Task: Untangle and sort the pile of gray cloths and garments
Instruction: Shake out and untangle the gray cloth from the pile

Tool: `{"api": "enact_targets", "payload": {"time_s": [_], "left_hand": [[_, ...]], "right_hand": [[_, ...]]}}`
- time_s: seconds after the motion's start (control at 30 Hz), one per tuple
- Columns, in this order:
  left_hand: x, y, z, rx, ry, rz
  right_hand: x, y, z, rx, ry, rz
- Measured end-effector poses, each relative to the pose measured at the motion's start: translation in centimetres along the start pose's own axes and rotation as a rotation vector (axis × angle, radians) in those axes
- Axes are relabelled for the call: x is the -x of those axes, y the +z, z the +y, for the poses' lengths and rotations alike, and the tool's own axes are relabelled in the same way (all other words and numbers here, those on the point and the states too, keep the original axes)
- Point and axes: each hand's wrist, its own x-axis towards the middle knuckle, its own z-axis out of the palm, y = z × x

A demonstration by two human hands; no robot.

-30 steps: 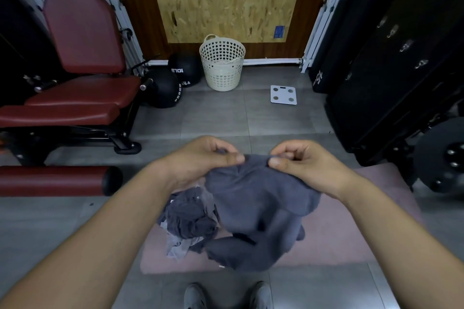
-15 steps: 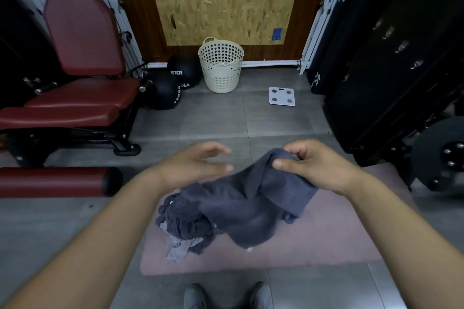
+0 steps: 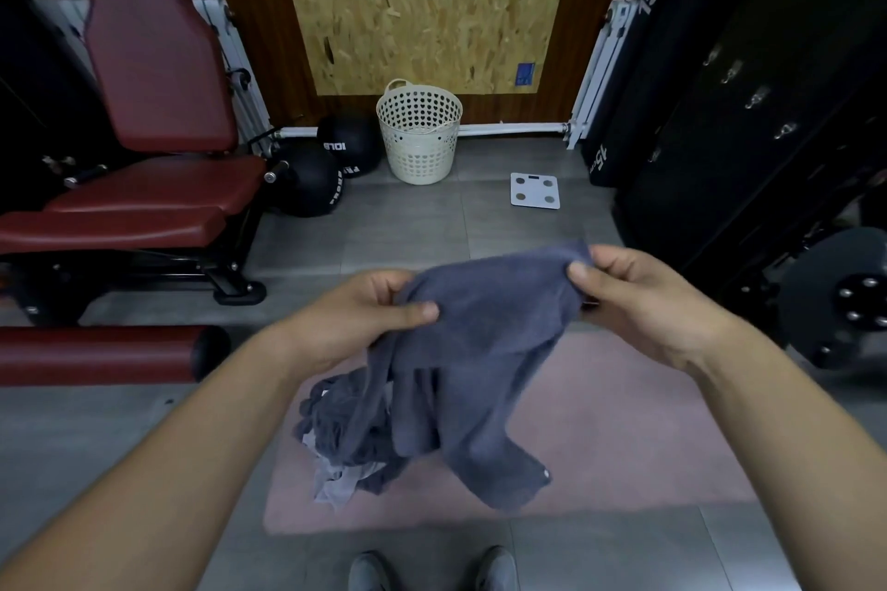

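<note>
Gray fuzzy cloth [image 3: 485, 326] w/ limp folds

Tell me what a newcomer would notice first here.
The left hand and right hand hold up a gray towel at the centre. Below it a gray pile lies on a pink mat; a cream basket stands by the far wall, a red bench at left.

Gray cloth [image 3: 485, 350], pink mat [image 3: 624, 446]

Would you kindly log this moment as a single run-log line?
left hand: grips gray cloth | right hand: pinches cloth corner | pile: below, on pink mat | basket: upright by far wall
</note>
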Motion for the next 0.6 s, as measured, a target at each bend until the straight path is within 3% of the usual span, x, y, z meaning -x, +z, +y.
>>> {"api": "enact_targets", "payload": {"time_s": [0.07,0.17,0.3,0.43,0.6], "left_hand": [[0.2,0.3,0.2,-0.141,-0.058,-0.068],[-0.1,2.4,2.0,-0.144,0.018,-0.053],[-0.7,4.7,4.3,-0.136,0.119,0.031],[-0.8,4.5,5.2,0.105,0.164,0.141],[-0.6,2.9,5.1,0.306,0.218,0.342]], "right_hand": [[-0.4,1.8,-0.4,0.018,-0.076,0.057],[-1.1,4.7,-1.2,0.161,-0.151,0.001],[-2.0,6.2,-1.9,-0.042,-0.179,0.024],[-1.7,5.5,0.2,-0.006,-0.061,-0.105],[-0.6,4.8,2.8,0.084,0.088,-0.143]]}}
